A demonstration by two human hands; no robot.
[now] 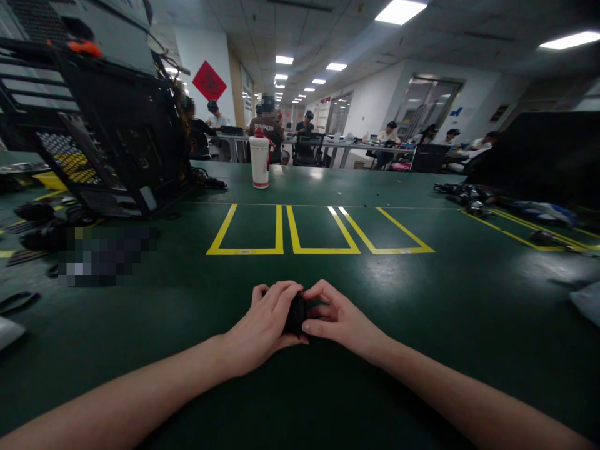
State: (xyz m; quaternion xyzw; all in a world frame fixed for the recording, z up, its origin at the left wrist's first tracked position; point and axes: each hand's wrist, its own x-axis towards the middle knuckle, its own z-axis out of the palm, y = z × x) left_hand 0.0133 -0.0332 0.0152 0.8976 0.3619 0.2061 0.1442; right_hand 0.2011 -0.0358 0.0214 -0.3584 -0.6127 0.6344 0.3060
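Between my two hands, low over the near part of the green table, is a small black object (295,314) with a rounded edge; its kind cannot be made out. My left hand (265,322) wraps round it from the left, fingers over its top and thumb beneath. From the right, my right hand (334,317) pinches its side with curled fingers and thumb. Much of the object is hidden behind the fingers. Just beyond my hands, yellow tape outlines (245,252) are stuck on the table top.
An open black computer case (126,137) stands at the left, with cables and dark items near it. A white cup with a red lid (260,161) stands farther back. Cables and metal parts (469,197) lie at the right beside a large black shape. Several people sit at far tables.
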